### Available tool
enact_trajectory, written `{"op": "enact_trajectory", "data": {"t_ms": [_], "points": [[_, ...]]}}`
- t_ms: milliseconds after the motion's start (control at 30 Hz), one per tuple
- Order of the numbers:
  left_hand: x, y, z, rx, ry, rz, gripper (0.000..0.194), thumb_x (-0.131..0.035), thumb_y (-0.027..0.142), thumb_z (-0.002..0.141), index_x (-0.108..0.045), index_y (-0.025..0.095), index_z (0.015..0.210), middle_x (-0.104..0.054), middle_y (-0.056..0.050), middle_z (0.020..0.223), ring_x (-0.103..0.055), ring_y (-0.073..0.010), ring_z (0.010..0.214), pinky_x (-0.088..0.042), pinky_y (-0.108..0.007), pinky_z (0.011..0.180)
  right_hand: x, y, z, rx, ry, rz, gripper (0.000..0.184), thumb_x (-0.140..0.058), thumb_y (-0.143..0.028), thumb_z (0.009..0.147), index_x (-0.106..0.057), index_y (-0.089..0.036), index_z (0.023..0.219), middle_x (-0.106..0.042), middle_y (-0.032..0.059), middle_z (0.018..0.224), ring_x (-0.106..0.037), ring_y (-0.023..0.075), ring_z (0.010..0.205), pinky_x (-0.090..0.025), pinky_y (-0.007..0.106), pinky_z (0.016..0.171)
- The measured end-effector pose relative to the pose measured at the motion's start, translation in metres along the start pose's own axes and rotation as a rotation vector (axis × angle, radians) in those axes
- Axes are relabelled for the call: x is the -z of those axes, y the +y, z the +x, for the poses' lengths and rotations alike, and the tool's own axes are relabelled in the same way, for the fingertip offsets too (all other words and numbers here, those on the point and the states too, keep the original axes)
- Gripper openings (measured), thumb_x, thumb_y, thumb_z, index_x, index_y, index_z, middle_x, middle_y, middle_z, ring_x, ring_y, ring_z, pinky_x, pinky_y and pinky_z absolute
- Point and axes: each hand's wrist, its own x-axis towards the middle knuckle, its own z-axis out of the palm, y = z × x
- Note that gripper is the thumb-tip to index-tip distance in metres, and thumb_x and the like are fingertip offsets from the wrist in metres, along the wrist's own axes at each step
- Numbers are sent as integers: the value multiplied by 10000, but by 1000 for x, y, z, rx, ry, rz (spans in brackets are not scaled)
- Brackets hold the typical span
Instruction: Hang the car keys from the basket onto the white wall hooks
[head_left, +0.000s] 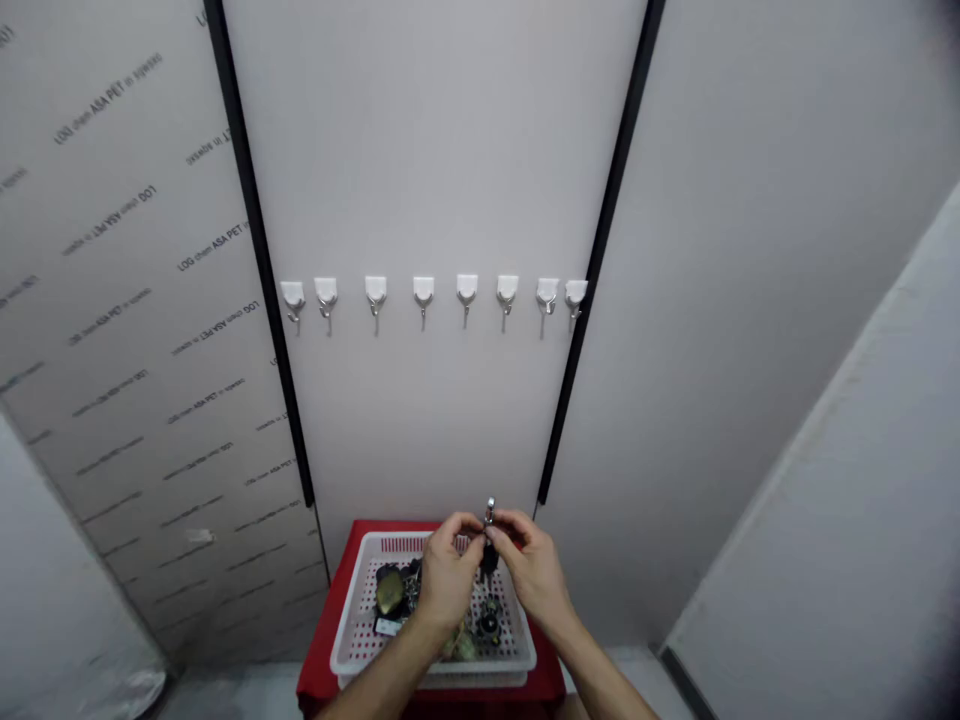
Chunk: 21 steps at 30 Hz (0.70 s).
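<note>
Above the white basket (351, 620), both my hands pinch a small keychain (490, 508) between thumbs and fingertips. Its shiny silver clasp points up, and a dark part dangles below between the hands. My left hand (448, 575) closes on it from the left, with the index finger and thumb near the clasp. From the other side, my right hand (536, 568) grips it the same way. Beneath them, in the basket, lie a greenish-gold oval piece (390, 592), a white tag (387, 627) and a dark round piece (490, 624). My left hand and forearm hide part of the basket's contents.
The perforated basket stands on a red-covered table (319, 665) against the wall. Several white adhesive hooks (424, 290) run in a row across the pale wall panel (435, 420). Black vertical strips (259, 240) border the panel, and side walls close in left and right.
</note>
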Motion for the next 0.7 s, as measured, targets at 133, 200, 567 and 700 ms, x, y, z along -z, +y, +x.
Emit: {"op": "enact_trajectory", "data": {"t_ms": [133,200,567,700], "points": [[-17,12,7,-1,-57,-250,143,-454,127,580,-480,134,720,-554,-18,710,-498,-108,681,-384,-211,639,7,-24,9,161,-18,-151,154,-438,-259,656,-539,-151,702,-558,31,677,-500,127,650,-385,248,638],[-22,13,14,32,-25,-310,138,-423,101,581,-469,127,709,-557,-22,690,-506,-107,672,-391,-209,628,5,-26,10,245,-98,-229,131,-446,-228,648,-548,-159,693,-558,33,694,-500,131,689,-384,249,664],[-4,-56,11,8,-258,547,188,-427,121,629,-540,130,778,-580,-54,797,-510,-124,747,-369,-256,723,10,72,-12,-202,-69,-388,398,-292,-290,716,-413,-105,1047,-446,109,1078,-390,156,1003,-260,296,874],[-11,-61,5,-97,-336,698,217,-396,131,658,-540,141,819,-577,-50,849,-502,-120,788,-359,-235,744,26,69,-15,-166,-7,-376,342,-297,-273,710,-482,-129,958,-465,87,1047,-402,137,978,-282,275,849]]}}
